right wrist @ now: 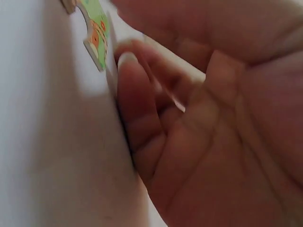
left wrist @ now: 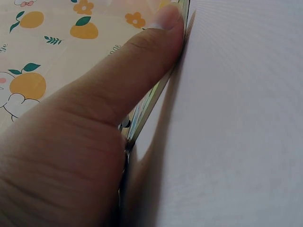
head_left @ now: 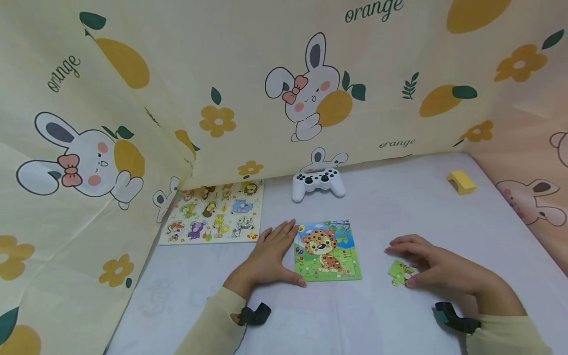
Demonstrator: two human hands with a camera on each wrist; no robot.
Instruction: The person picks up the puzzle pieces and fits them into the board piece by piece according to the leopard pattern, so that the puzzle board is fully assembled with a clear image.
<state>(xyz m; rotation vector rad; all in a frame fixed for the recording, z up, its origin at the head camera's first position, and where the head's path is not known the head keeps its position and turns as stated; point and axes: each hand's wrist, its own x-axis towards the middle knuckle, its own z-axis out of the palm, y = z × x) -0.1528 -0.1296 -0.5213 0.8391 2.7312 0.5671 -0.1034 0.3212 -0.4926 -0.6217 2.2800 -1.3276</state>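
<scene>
My left hand lies spread at the left side of a small square leopard puzzle. Its thumb runs along the puzzle's near left corner, and its fingers reach up past the left edge. To the right of the puzzle, my right hand pinches a green jigsaw piece with its thumb at the piece's right edge. The index finger extends above that piece. In the right wrist view the jigsaw piece shows its cut edge beside the curled lower fingers.
A white game controller lies behind the puzzle. At the back left, an animal picture board is partly covered by the patterned cloth. A yellow arch block sits at the far right of the white table.
</scene>
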